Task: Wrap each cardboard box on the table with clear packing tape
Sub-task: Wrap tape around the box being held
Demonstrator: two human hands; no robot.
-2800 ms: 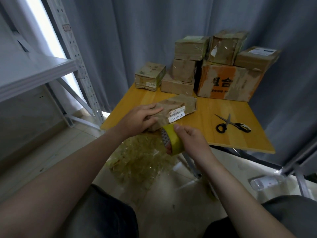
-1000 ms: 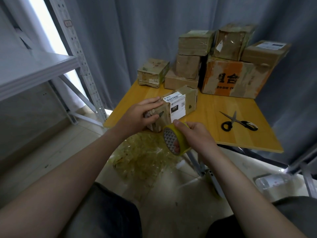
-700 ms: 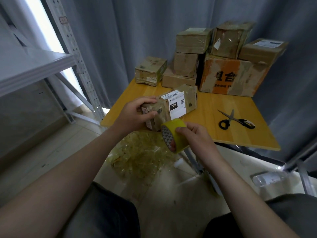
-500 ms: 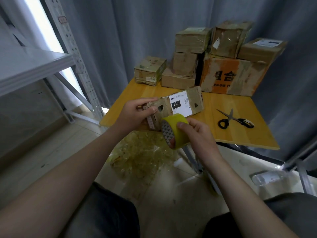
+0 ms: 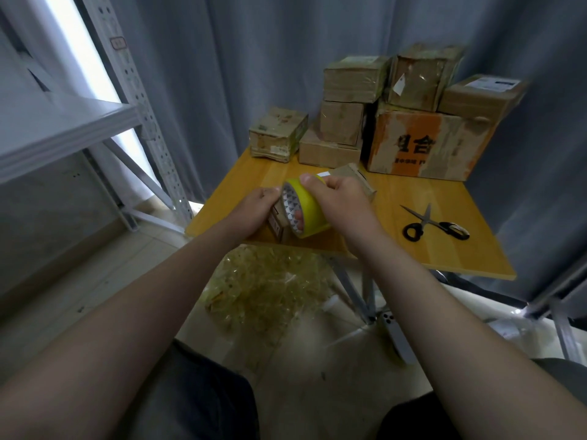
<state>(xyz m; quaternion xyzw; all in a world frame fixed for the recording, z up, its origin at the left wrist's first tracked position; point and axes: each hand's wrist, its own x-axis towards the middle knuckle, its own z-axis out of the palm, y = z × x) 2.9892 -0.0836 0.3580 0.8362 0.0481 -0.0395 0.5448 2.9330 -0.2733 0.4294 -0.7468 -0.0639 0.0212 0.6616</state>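
Box in work sits at near-left part of table, mostly hidden behind both hands. 1 end shows low on the left, and a far corner peeks out past the right knuckles. Left hand grips the near end of the box, fingers curled round it. Right hand grasps yellow tape roll, thumb on top, fingers apparently inside the core, roll right against the box. Tape strand itself is too clear to make out.

Step judged: running a band around the box. To do it well:
- hold the roll tight to the cardboard
- pull with even tension
- pin the laid tape with the left hand while turning the box
- overlap the start

Scissors lie to the right on the table, handy for the cut. Other boxes stacked along the back edge. Crumpled tape pile on the floor below the near edge.
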